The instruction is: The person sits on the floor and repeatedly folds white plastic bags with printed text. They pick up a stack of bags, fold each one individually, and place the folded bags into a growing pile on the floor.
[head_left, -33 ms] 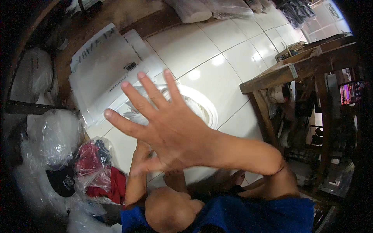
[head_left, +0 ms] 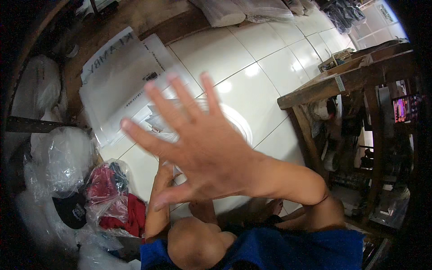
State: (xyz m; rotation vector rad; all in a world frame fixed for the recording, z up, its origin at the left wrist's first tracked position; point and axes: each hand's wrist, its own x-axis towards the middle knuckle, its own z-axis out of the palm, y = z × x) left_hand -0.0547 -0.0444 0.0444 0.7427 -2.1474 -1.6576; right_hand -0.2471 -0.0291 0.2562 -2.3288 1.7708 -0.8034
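My right hand (head_left: 204,148) is raised in the middle of the view, its back showing. Its fingers are spread wide and slightly smeared, with nothing between them. It hides part of a round white coil or ring (head_left: 246,128) lying on the tiled floor, with crumpled clear plastic at its left side. My left hand (head_left: 166,173) shows only in part beside my right thumb. The right hand covers its fingers, so what it holds, if anything, is hidden. Flat translucent plastic sheets (head_left: 112,76) with dark printing lie beyond, at the left.
Plastic-wrapped bundles (head_left: 65,155), red cloth in a clear bag (head_left: 105,184) and a black cap (head_left: 71,210) lie at the left. A wooden table (head_left: 315,90) stands at the right. Plastic rolls (head_left: 222,13) lie on a low ledge at the back.
The fingers of my right hand have shifted a little up and to the right, and its thumb has swung down to the left. My left hand stays largely hidden.
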